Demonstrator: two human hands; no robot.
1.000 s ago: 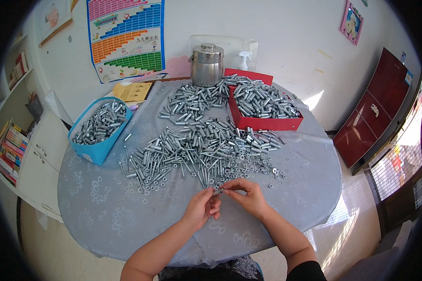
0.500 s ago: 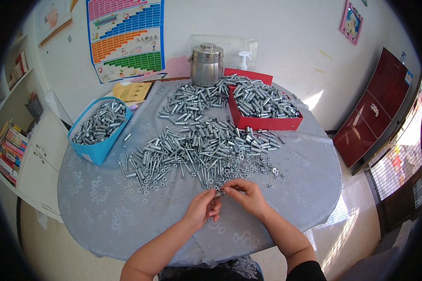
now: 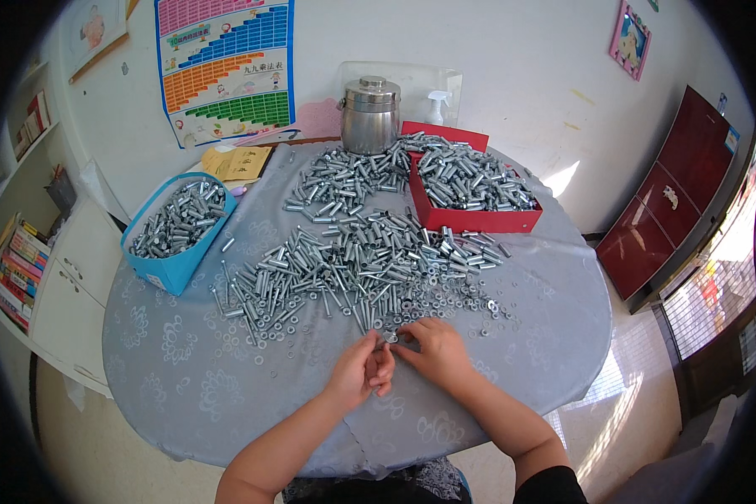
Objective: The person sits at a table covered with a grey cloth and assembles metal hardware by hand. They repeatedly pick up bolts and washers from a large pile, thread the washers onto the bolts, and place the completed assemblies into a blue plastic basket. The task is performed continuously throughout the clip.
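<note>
My left hand (image 3: 359, 370) and my right hand (image 3: 433, 351) meet at the near edge of a big heap of silver bolts and washers (image 3: 353, 265) on a round table with a grey patterned cloth (image 3: 185, 361). Between the fingertips of both hands sits a small silver metal part (image 3: 390, 338), probably a bolt with a washer; it is too small to tell exactly. Loose washers (image 3: 479, 302) lie scattered just beyond my right hand.
A blue box (image 3: 176, 231) full of bolts stands at the table's left. A red tray (image 3: 466, 189) heaped with bolts is at the back right, with a steel lidded pot (image 3: 370, 115) behind. A white cabinet (image 3: 63, 286) stands left, a dark red cupboard (image 3: 676, 202) right.
Both hands stay at the same spot by the heap's near edge; only the fingers shift slightly around the small part.
</note>
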